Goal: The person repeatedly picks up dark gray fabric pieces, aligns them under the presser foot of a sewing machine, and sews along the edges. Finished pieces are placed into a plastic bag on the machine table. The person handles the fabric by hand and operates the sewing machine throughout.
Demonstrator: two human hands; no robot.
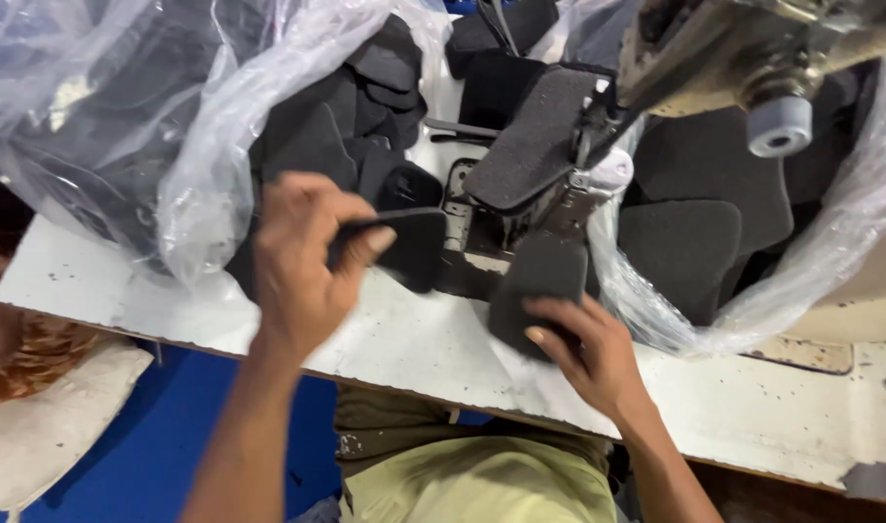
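My left hand (302,261) pinches a black foam-like fabric piece (414,247) by its edge and holds it just left of the sewing machine's needle area (472,228). My right hand (593,353) rests its fingers on a second dark piece (535,286) lying on the white table (414,349) below the machine's foot. A third dark piece (535,136) sits tilted on the machine above it.
The beige sewing machine head (733,48) with a grey knob (780,126) hangs over the right. Clear plastic bags (171,116) of stacked black cut pieces (317,136) lie left, and another bag (704,223) right. The table's near edge runs diagonally.
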